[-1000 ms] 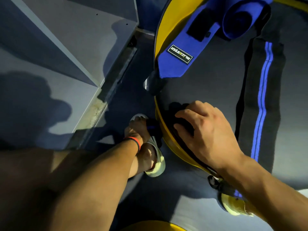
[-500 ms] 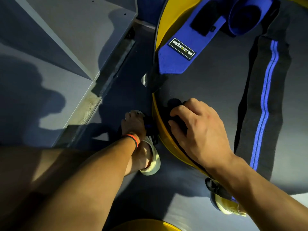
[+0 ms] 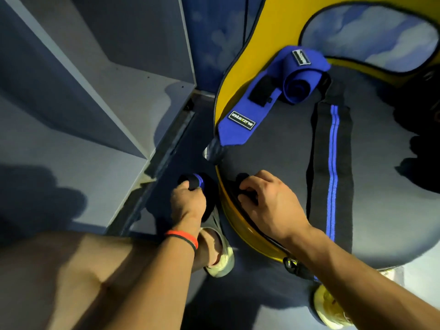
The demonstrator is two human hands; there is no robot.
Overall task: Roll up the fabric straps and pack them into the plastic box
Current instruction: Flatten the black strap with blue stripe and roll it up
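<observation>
My left grip (image 3: 188,203) is curled round a small rolled strap (image 3: 195,181), black with a blue edge, held low beside the yellow rim of the surface (image 3: 273,148), above the floor. My right grip (image 3: 271,206) clutches dark fabric (image 3: 241,180) at that rim. A long black strap (image 3: 329,186) lies flat on the surface just beside it; a half-rolled blue strap (image 3: 295,86) sits farther off

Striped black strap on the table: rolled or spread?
Spread. The striped strap lies flat and straight on the table; no coil shows.
</observation>
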